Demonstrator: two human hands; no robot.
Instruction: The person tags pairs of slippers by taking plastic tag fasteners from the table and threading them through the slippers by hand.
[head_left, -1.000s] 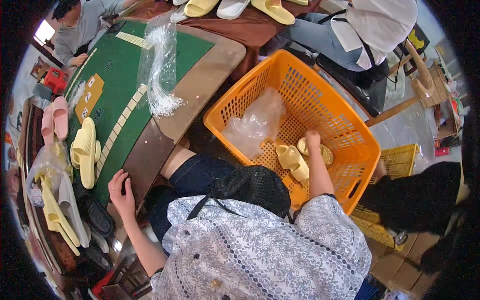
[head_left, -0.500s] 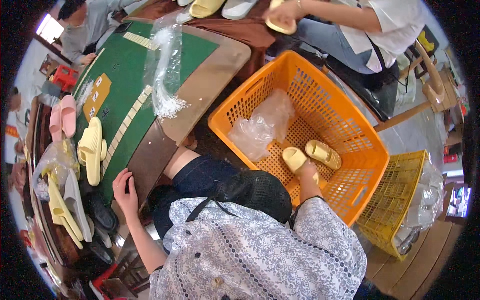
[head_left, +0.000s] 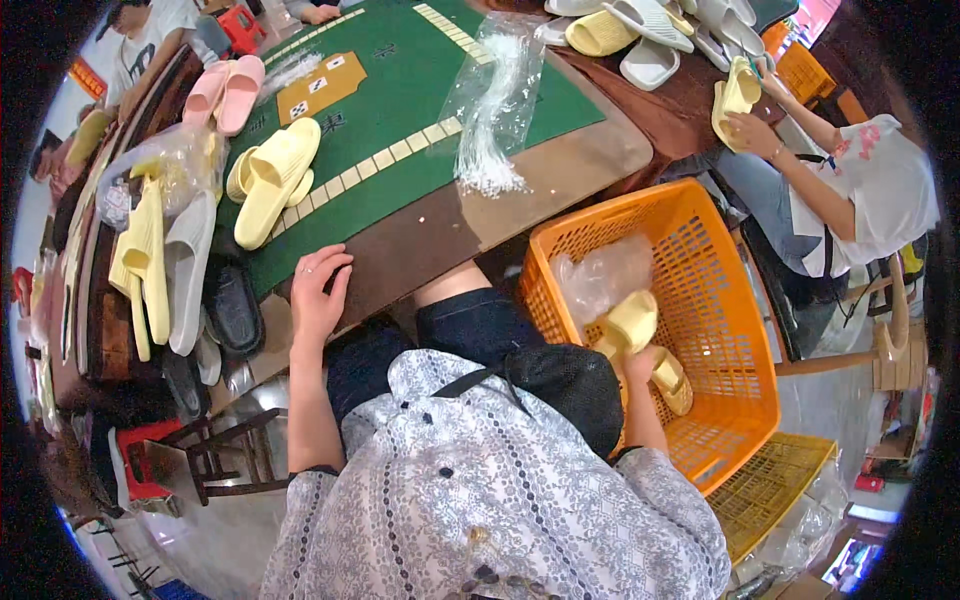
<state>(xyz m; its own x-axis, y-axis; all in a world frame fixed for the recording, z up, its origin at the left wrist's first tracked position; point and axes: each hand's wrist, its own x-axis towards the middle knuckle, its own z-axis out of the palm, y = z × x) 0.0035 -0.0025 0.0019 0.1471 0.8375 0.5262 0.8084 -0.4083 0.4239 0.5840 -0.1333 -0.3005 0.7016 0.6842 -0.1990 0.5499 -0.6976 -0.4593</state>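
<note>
Two yellow slippers (head_left: 634, 314) in one orange basket (head_left: 722, 300).
The right hand (head_left: 641, 366) grips one slipper, near one clear bag (head_left: 604, 277); the left hand (head_left: 321, 286) (one ring (head_left: 309, 269) on it) lies at the table's (head_left: 400, 268) edge, fingers loosely bent.

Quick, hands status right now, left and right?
Left hand: open, empty, fingers loosely curled at the table edge.
Right hand: closed, holding a yellow slipper in the orange basket.

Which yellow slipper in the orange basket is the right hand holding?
The left yellow slipper, beside the clear plastic bag; the right hand grips it, while the other slipper lies to the hand's right.
</note>
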